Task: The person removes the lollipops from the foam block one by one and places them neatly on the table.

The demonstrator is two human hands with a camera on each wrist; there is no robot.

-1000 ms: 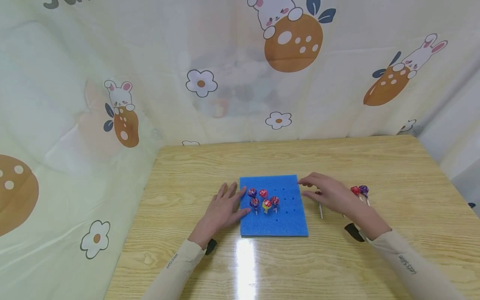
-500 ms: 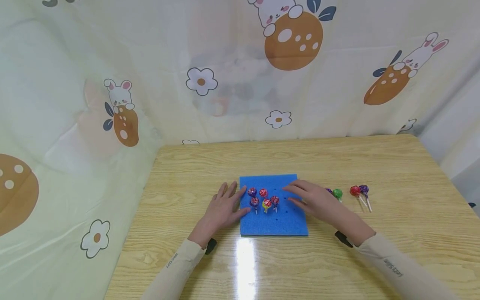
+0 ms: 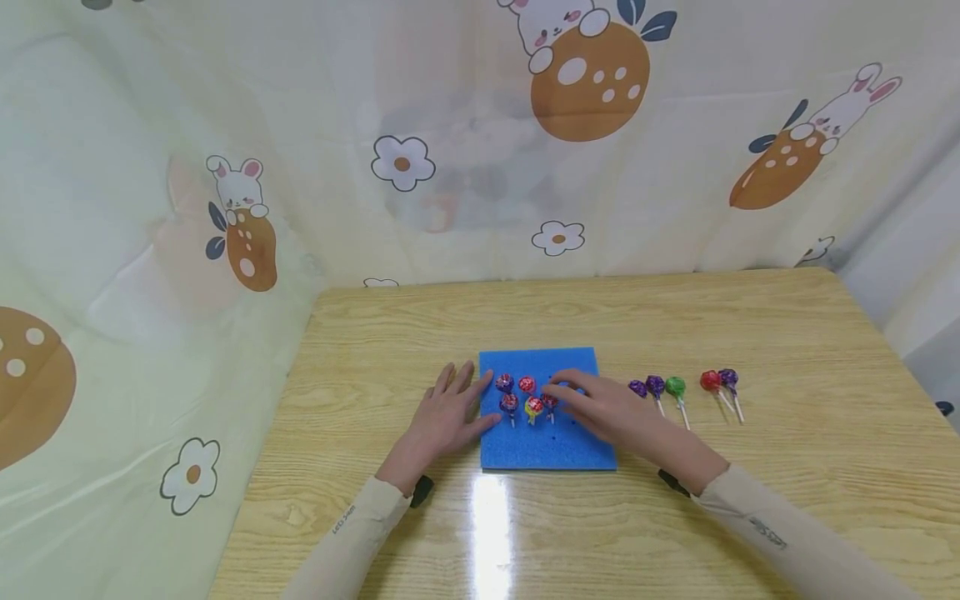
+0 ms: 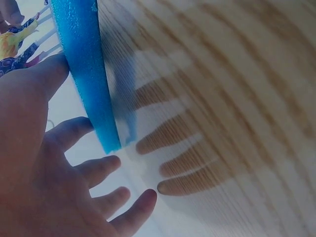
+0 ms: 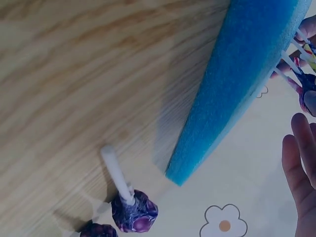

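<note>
A blue foam board (image 3: 517,452) lies on the table with several wrapped lollipops standing in it, among them a yellow-and-red lollipop (image 3: 533,407). My left hand (image 3: 444,419) rests at the board's left edge, fingers spread, with thumb and forefinger on the foam. Over the right half of the board, my right hand (image 3: 607,410) reaches in, and its fingertips are right at the rightmost dark red lollipop (image 3: 550,401). In the right wrist view a fingertip overlaps that lollipop's head, while other fingers extend loosely. My right hand partly hides small holes in the foam.
To the right of the board lie several loose lollipops: purple ones, a green lollipop (image 3: 676,387) and a red lollipop (image 3: 709,381). A patterned curtain (image 3: 465,208) hangs behind the wooden table (image 3: 390,333).
My right hand has moved left from beside the loose lollipops to the rightmost standing lollipop, uncovering the loose purple and green ones. My left hand has stayed at the board's edge.
</note>
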